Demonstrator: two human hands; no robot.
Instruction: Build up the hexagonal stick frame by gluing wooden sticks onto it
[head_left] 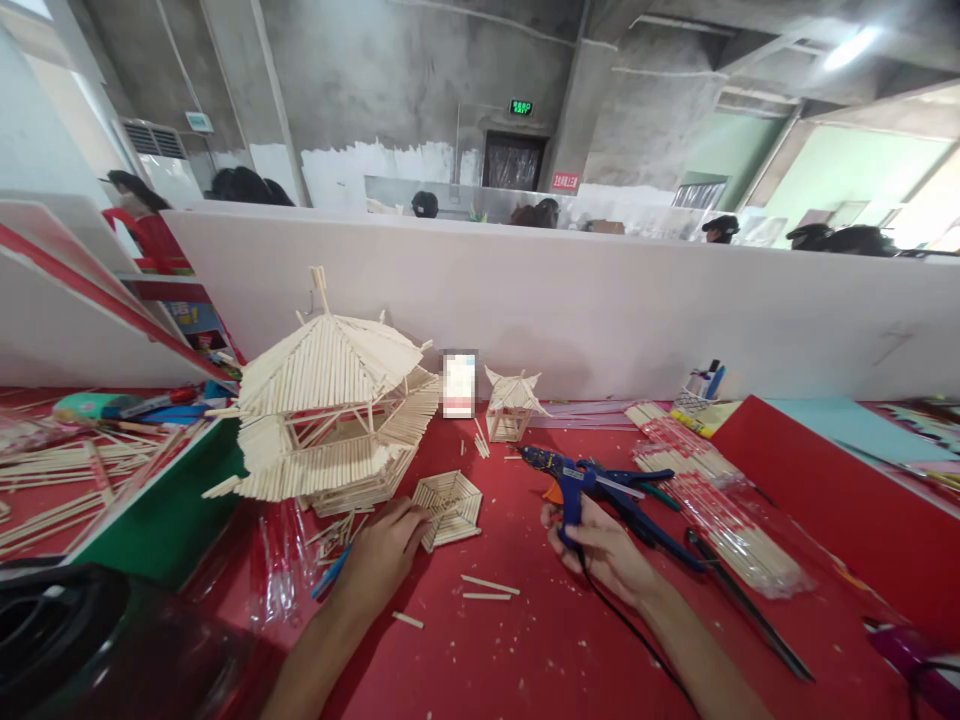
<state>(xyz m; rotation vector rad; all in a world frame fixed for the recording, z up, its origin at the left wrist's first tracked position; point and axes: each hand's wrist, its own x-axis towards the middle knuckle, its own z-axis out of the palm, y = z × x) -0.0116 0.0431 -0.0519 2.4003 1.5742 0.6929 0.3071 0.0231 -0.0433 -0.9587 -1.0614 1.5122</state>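
Observation:
My right hand [596, 545] is wrapped round the handle of a blue hot glue gun [573, 490], its nozzle pointing left and its black cord trailing toward me. My left hand [394, 540] rests at the left edge of a small hexagonal panel [454, 508] made of wooden sticks, fingers closed on that edge. Just behind my left hand stands a large stick-built pavilion model [330, 400] with tiered roofs. A much smaller stick pavilion [514, 405] stands farther back. Loose sticks [487, 590] lie on the red tabletop in front of the panel.
Bagged stick bundles [720, 510], blue pliers [637, 505] and a dark long tool [750, 605] lie to the right. A pen holder [701, 388] stands by the white partition [600, 290]. At lower left is a black container [97, 640]; a green board [161, 510] stands behind it.

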